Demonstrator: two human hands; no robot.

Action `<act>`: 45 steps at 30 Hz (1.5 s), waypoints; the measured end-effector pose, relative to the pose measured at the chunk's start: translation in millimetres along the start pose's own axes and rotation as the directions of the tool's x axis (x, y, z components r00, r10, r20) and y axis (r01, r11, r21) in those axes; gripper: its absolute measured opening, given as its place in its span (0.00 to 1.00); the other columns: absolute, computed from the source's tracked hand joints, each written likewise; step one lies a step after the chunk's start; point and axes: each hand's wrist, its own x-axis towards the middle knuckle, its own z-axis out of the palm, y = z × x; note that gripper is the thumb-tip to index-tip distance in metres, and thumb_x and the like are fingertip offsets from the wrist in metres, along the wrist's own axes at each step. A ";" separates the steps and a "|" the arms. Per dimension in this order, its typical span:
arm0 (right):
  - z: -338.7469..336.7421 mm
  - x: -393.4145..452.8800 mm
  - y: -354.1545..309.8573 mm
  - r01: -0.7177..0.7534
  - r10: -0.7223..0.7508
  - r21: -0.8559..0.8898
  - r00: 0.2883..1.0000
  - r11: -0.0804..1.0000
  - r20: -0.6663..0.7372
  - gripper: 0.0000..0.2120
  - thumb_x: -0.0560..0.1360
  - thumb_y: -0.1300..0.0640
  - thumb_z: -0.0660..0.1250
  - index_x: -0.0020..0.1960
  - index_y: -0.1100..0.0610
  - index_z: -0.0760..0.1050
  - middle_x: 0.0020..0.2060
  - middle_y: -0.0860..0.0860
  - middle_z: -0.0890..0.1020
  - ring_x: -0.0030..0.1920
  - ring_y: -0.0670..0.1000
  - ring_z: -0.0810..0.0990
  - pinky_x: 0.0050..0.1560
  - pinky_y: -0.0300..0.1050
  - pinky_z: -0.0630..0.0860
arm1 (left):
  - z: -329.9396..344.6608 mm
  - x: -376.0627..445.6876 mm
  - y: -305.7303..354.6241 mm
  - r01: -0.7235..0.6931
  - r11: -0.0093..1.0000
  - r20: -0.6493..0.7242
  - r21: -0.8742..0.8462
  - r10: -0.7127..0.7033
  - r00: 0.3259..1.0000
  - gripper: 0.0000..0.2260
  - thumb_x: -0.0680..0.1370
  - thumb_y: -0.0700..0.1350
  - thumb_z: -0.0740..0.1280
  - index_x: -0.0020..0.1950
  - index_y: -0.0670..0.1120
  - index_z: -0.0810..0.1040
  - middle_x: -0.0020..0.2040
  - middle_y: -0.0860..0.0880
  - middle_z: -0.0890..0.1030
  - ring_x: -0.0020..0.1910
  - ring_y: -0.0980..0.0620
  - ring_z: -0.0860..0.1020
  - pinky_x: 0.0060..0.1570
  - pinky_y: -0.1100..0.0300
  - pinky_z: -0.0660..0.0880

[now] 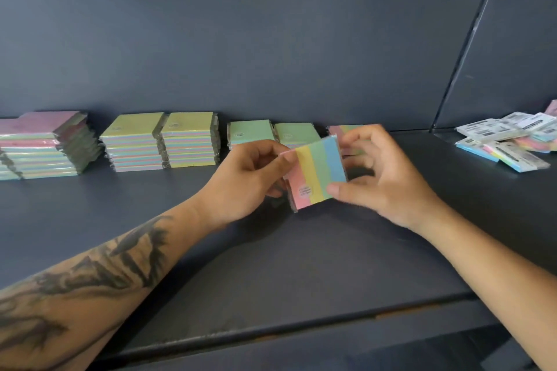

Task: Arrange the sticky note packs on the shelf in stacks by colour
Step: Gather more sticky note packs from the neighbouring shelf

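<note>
Dark shelf [90,220] carries stacks [132,138] along its back edge. Left hand [250,181] and right hand [382,178] both pinch one striped pack [316,178] above its middle.

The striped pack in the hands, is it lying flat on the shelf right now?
No, the striped pack is lifted off the shelf, gripped between the left hand and the right hand.
</note>
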 end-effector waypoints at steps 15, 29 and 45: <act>-38.1 11.1 -6.6 0.194 -0.046 -0.671 0.972 0.716 0.231 0.31 0.62 0.34 0.79 0.62 0.39 0.77 0.62 0.34 0.76 0.65 0.41 0.72 0.66 0.47 0.71 | 23.1 7.2 -5.0 -0.152 0.857 0.213 0.492 0.051 0.976 0.19 0.84 0.65 0.55 0.63 0.58 0.80 0.60 0.59 0.83 0.63 0.55 0.79 0.68 0.50 0.73; -98.0 127.7 49.9 -0.011 0.172 -0.759 0.976 0.651 0.133 0.24 0.66 0.37 0.80 0.58 0.40 0.77 0.46 0.38 0.77 0.42 0.42 0.74 0.39 0.44 0.68 | 56.5 26.0 -7.3 -0.002 0.464 0.113 0.886 -0.212 0.971 0.29 0.78 0.74 0.50 0.79 0.68 0.58 0.82 0.54 0.59 0.82 0.52 0.52 0.76 0.35 0.52; -97.5 130.4 50.4 -0.133 0.271 -0.726 0.960 0.675 0.076 0.23 0.66 0.39 0.81 0.59 0.35 0.79 0.59 0.42 0.80 0.56 0.52 0.80 0.59 0.50 0.78 | 56.5 26.7 -8.2 0.005 0.490 0.095 0.871 -0.179 0.979 0.29 0.78 0.73 0.52 0.77 0.67 0.61 0.80 0.54 0.62 0.81 0.53 0.54 0.76 0.33 0.50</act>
